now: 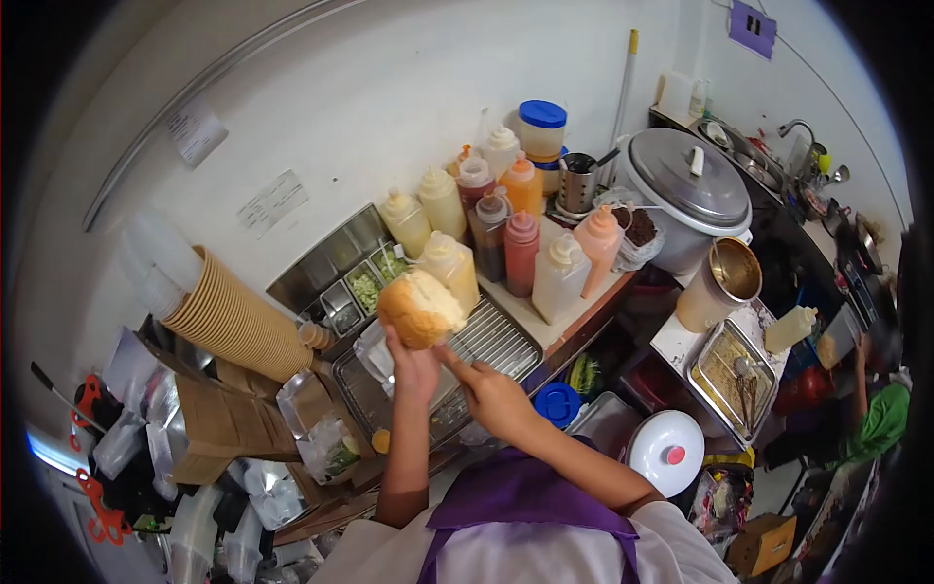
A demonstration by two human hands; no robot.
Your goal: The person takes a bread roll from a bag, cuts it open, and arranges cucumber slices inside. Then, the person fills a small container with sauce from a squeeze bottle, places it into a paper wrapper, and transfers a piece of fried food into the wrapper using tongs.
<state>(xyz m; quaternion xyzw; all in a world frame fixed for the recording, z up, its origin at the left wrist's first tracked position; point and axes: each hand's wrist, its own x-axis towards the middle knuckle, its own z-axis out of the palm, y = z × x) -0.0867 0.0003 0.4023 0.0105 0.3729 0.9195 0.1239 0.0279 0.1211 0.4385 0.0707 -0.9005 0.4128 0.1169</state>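
A round bread bun point(415, 310), golden crust on one side and pale crumb on the other, is raised over the counter. My left hand point(413, 367) is closed around its lower side. Beneath the bun's right edge, my right hand point(491, 394) is curled, index finger stretched toward the bread. Whatever those fingers grip, if anything, is hidden. A metal tray with a wire rack point(501, 341) lies below both hands. Just behind the bun stands a squeeze bottle of pale yellow sauce point(449, 263). Metal bins of chopped green vegetables point(366, 287) sit behind to the left.
Several sauce bottles point(521, 255) crowd the counter's back. Stacked brown paper bowls point(238, 316) lean at left. A large lidded pot point(686, 180) stands right, near a sauce container point(720, 282) and a tray with utensils point(735, 380). A person in green point(879, 423) is at far right.
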